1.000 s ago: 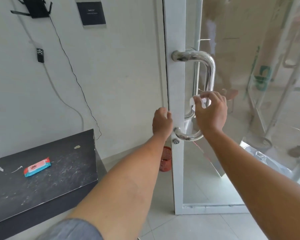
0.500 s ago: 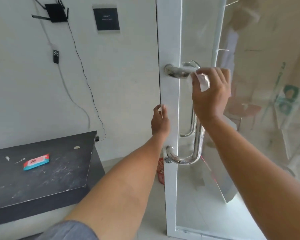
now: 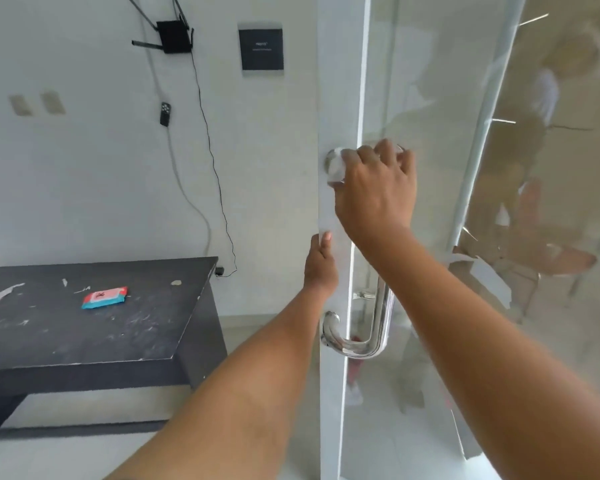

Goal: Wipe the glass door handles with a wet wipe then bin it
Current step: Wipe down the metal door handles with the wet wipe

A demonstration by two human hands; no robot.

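Observation:
A chrome D-shaped handle [image 3: 378, 327] is fixed to the white frame of a glass door [image 3: 336, 98]. My right hand [image 3: 374, 192] wraps the handle's upper bend and presses a white wet wipe [image 3: 336, 168] against it; the wipe shows at the left of my fingers. My left hand [image 3: 321, 265] grips the door's left edge between the handle's two mounts. A second handle behind the glass is mostly hidden.
A scuffed black table [image 3: 94, 327] stands at the left with a red and teal wipes pack [image 3: 104, 297] on it. Cables, a router [image 3: 174, 36] and a dark sign [image 3: 261, 49] hang on the white wall. Something red on the floor shows behind the lower handle.
My right hand with the wipe has slid up the handle from its lower part to the top bend and then left toward the upper mount. My left hand keeps holding the door edge.

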